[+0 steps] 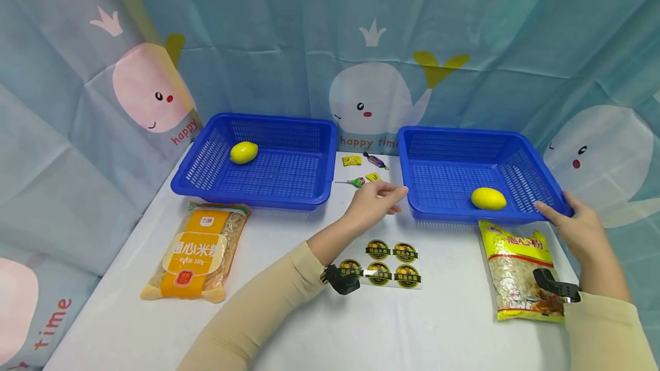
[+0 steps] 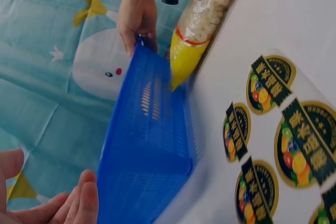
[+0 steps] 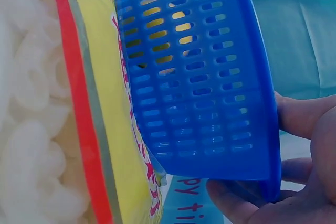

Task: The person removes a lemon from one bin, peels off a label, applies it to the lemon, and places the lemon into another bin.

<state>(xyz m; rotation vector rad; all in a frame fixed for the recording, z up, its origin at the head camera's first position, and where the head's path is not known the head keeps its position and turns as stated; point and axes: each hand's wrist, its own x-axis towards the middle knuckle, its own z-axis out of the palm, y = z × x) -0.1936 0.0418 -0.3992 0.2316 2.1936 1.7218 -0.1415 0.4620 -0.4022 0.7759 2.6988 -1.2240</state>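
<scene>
While our hands frame the right basket [image 1: 454, 173], each blue basket holds one lemon.
We grip the right basket's near right corner with our right hand [image 1: 577, 223], fingers curled round the rim; our left hand [image 1: 372, 202] hovers relaxed and apart just beside its near left corner, holding nothing. Inside it a lemon [image 1: 488, 198] lies by the front wall. Left of it, the second basket [image 1: 268, 159] holds its own lemon [image 1: 244, 152]. Just in front of the right basket lies a yellow noodle bag [image 1: 518, 268].
</scene>
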